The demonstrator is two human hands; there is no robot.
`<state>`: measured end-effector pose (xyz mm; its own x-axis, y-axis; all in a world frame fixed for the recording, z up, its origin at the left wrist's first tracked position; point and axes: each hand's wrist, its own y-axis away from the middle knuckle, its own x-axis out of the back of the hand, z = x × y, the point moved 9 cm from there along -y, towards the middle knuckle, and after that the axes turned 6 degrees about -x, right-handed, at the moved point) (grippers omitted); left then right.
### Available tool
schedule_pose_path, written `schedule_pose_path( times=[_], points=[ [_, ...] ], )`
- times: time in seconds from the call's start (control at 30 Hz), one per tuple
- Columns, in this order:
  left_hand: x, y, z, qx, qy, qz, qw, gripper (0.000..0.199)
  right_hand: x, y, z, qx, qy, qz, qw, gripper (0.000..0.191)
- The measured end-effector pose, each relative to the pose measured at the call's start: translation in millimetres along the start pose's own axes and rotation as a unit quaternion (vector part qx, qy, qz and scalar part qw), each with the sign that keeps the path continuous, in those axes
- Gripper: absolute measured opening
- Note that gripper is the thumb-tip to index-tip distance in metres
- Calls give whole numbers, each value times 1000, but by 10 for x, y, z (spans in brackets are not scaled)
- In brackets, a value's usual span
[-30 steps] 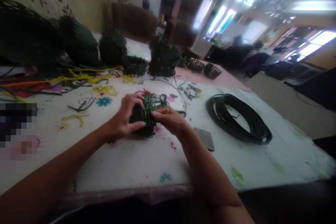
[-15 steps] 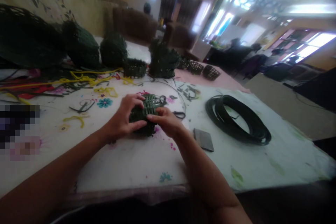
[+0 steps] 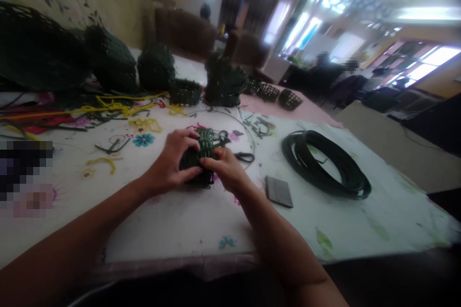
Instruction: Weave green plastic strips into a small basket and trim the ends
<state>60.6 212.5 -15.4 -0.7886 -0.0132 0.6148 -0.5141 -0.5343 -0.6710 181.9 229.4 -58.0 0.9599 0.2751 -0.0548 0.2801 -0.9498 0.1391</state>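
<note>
A small dark green woven basket [image 3: 205, 141] lies on the flowered tablecloth in front of me, between my hands. Fingers and thumb of my left hand [image 3: 176, 160] grip its left side. At its right side my right hand [image 3: 230, 165] pinches the weave, thumb pressed on the near face; whether a loose strip is between the fingers I cannot make out. Just behind the right hand lie scissors [image 3: 247, 157], their black handle loop showing and the rest partly hidden.
To the right lie a coil of dark green strip [image 3: 327, 165] and a flat grey block [image 3: 279, 192]. Several woven baskets [image 3: 225, 79] stand along the back. Yellow cord [image 3: 146, 125] and strip offcuts [image 3: 115, 145] litter the left side.
Both hands keep their hold on the basket. The basket seems turned very slightly, and the fingers have shifted a little on it.
</note>
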Motion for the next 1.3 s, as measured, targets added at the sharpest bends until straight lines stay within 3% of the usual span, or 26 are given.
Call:
schedule_pose_path(
  times=[0.17,0.47,0.97,1.13,1.3],
  points=[
    [31,-1,-46,16,57,-7,998,22,-25,-48,62,-16,-70,-43,996,22],
    [39,10,-79,28,51,28,998,21,-18,-56,95,-27,-65,-85,994,29],
    [-64,34,-96,35,55,32,997,32,-34,7,13,-3,40,-12,999,19],
    [-37,3,-89,39,61,26,997,30,-7,-45,46,-1,-17,-62,998,31],
    [12,6,-114,56,69,35,995,27,107,-100,85,-22,-39,-117,992,55]
  ],
)
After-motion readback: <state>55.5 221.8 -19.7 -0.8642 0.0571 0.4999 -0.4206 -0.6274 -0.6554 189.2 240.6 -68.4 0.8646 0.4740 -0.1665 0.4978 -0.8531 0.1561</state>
